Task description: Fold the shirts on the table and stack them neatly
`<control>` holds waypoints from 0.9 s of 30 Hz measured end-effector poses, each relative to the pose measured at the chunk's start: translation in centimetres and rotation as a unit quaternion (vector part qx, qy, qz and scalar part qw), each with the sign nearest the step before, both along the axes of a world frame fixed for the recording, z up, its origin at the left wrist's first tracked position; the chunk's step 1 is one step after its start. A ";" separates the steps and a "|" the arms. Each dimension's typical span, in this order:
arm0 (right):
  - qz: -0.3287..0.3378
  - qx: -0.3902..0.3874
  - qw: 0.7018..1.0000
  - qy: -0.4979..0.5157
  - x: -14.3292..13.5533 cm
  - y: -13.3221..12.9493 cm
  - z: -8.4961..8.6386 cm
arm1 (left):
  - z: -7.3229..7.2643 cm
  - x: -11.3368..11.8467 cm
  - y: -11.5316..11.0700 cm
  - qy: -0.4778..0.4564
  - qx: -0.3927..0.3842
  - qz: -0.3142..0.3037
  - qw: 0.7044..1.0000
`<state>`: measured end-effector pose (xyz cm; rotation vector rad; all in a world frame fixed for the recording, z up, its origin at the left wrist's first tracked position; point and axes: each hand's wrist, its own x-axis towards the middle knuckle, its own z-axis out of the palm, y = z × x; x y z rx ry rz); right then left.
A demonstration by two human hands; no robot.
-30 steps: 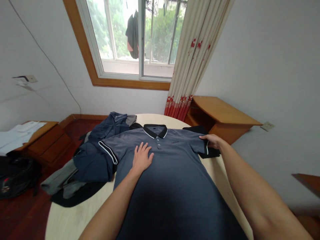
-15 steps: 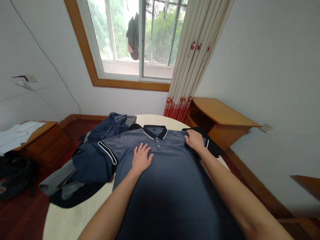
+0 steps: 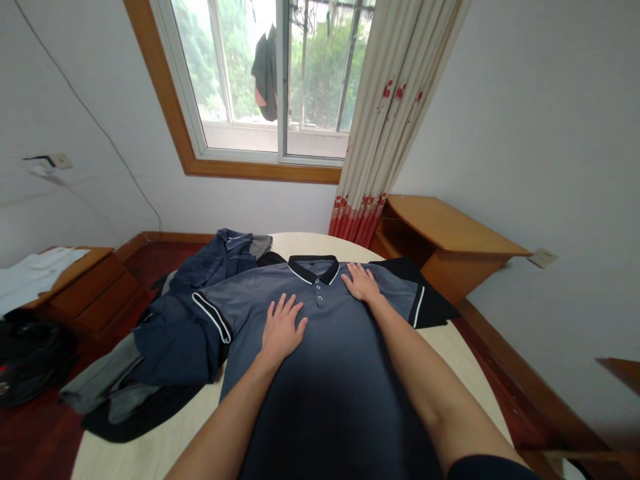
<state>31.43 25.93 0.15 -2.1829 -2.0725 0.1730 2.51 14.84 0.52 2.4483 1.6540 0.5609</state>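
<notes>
Shirt [image 3: 330, 373] spread front-up on table [image 3: 117, 457], one sleeve over clothes pile [image 3: 173, 347]; apparently being smoothed. Left hand [image 3: 283, 327] and right hand [image 3: 362, 284] laid open on it, nothing gripped. Light outward strokes seem called for, collar [image 3: 330, 272] undisturbed.

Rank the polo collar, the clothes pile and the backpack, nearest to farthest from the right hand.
From the right hand:
1. Polo collar, just to its left
2. Clothes pile, on the table's left
3. Backpack, far left, past the table
</notes>
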 end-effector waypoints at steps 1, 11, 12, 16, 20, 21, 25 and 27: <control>-0.005 -0.003 1.000 -0.005 0.0 0.1 0.1 | 0.0 0.0 0.0 0.001 0.000 -0.001 1.000; -0.009 -0.006 1.000 0.017 -3.1 -1.8 0.9 | 0.1 0.0 0.0 0.006 -0.001 0.000 1.000; -0.016 -0.001 1.000 0.020 -3.5 -2.1 1.1 | 0.0 0.0 0.0 0.006 0.001 0.001 1.000; -0.015 0.043 0.998 0.036 -6.4 -4.8 1.8 | -0.3 0.0 0.1 0.007 0.007 0.000 1.000; 0.023 0.052 0.995 0.081 -8.9 -9.8 1.8 | -0.5 0.0 0.3 0.013 0.011 0.000 1.000; 0.041 0.050 0.994 0.091 -9.2 -11.1 1.7 | -0.5 0.0 0.3 0.015 0.011 0.000 1.000; 0.070 0.037 0.990 0.116 -9.0 -15.1 1.2 | -0.4 -0.1 0.2 0.023 0.010 -0.005 1.000; 0.072 0.060 0.988 0.125 -8.4 -16.1 0.9 | -0.4 0.0 0.0 0.030 0.014 -0.004 0.999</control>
